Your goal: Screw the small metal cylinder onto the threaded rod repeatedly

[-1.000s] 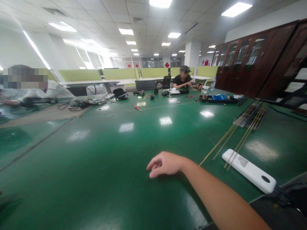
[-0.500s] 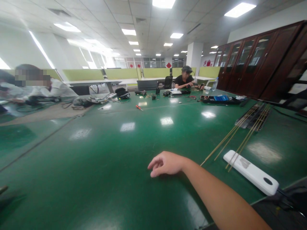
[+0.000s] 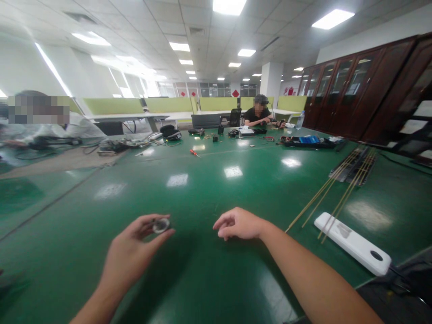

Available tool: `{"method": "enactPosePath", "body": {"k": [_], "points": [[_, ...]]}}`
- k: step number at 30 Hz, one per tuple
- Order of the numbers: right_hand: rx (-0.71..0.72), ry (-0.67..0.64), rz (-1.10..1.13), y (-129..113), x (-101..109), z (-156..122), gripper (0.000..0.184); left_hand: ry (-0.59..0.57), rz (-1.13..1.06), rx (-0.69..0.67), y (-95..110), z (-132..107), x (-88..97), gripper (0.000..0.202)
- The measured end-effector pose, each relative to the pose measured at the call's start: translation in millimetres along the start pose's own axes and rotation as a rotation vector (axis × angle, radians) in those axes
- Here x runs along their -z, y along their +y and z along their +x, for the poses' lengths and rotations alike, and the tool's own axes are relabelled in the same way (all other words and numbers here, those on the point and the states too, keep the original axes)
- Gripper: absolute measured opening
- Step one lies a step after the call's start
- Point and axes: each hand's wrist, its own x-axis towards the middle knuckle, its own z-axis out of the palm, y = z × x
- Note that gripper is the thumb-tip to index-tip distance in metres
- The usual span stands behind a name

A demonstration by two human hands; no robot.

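Note:
My left hand (image 3: 130, 245) is raised over the green table (image 3: 199, 193) at the lower left. Its fingers and thumb pinch a small round object (image 3: 161, 225) with a dark rim and a paler, shiny middle; its exact kind is unclear. To the right of it, my right hand (image 3: 239, 223) is over the tabletop with loosely bent fingers, thumb apart from them, and nothing visible in its grasp. A gap of bare green surface separates the two hands.
Thin wooden sticks (image 3: 324, 198) lie at the right, partly across a white power strip (image 3: 353, 243). A red screwdriver (image 3: 195, 153) rests farther off. Tools and a black tray (image 3: 308, 141) line the far side. One person (image 3: 259, 112) sits opposite; others are at the left.
My left hand has come into view from the lower left, carrying the small round object. My right hand has shifted only slightly to the right and up.

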Motion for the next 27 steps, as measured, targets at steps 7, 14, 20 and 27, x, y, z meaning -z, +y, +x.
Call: {"method": "enactPosePath", "body": {"k": [7, 14, 20, 27], "points": [[0.174, 0.496, -0.397, 14, 14, 9, 0.041, -0.165, -0.063, -0.185, 11, 32, -85.5, 0.033], [0.232, 0.364, -0.377, 11, -2, 11, 0.055, -0.281, -0.014, -0.349, -14, 26, -83.0, 0.03], [0.226, 0.331, -0.367, 11, -4, 16, 0.047, -0.259, -0.032, -0.273, -9, 25, -88.2, 0.025], [0.242, 0.308, -0.394, 11, -9, 15, 0.033, -0.275, -0.061, -0.258, -12, 26, -90.6, 0.02]]}}
